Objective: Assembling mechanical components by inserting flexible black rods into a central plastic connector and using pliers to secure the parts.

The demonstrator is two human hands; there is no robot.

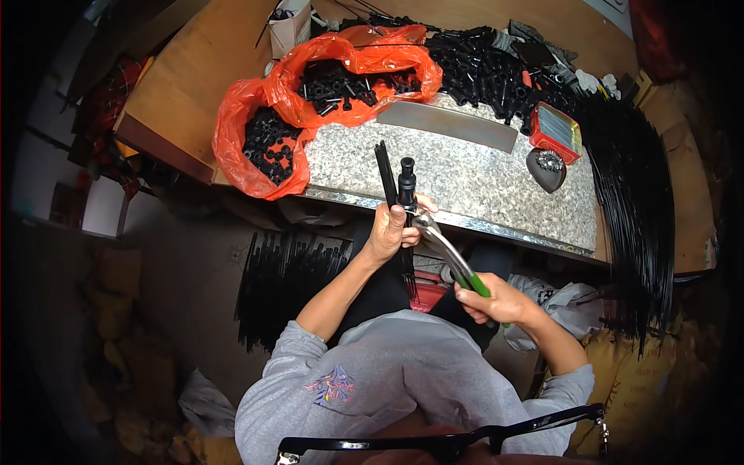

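Note:
My left hand (386,234) is closed around a bundle of thin black rods (385,172) and a stepped black plastic piece (406,182) that stands upright beside them. The lower rod ends (407,267) hang beneath the fingers, and the joint between rods and plastic piece is hidden by my hand. My right hand (500,299) grips a pair of pliers (452,253) with green handles and steel jaws. The jaws touch the work just right of my left fingers; whether they bite on anything is too small to tell.
Across the speckled worktop (457,174) lie orange plastic bags (232,124) of small black parts, a metal strip (449,125), a red box (556,132) and a heap of black pieces (473,66). Long black rods (632,178) drape over the right edge; more rods (287,287) rest below left.

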